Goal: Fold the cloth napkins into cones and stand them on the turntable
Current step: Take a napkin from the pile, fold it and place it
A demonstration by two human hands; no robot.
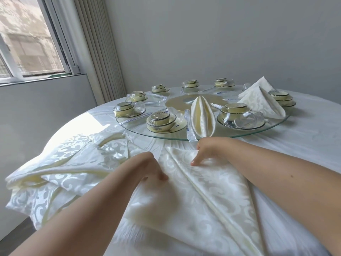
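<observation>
Both forearms ran off the bottom and side edges of the view, so nothing above them showed. The left hand (149, 168) had its fingertips curled down into the cream damask cloth napkin (186, 196), which hid how they gripped it; the right hand (210, 150) covered the napkin's far corner. The napkin's near end was cut off by the bottom edge. The round white-clothed table (304, 145) ran out of view at the right. Print on the plastic-wrapped bowl set (160, 120) on the round glass turntable (276, 124) was too small to read. The scene outside the window (27, 39) was blurred.
</observation>
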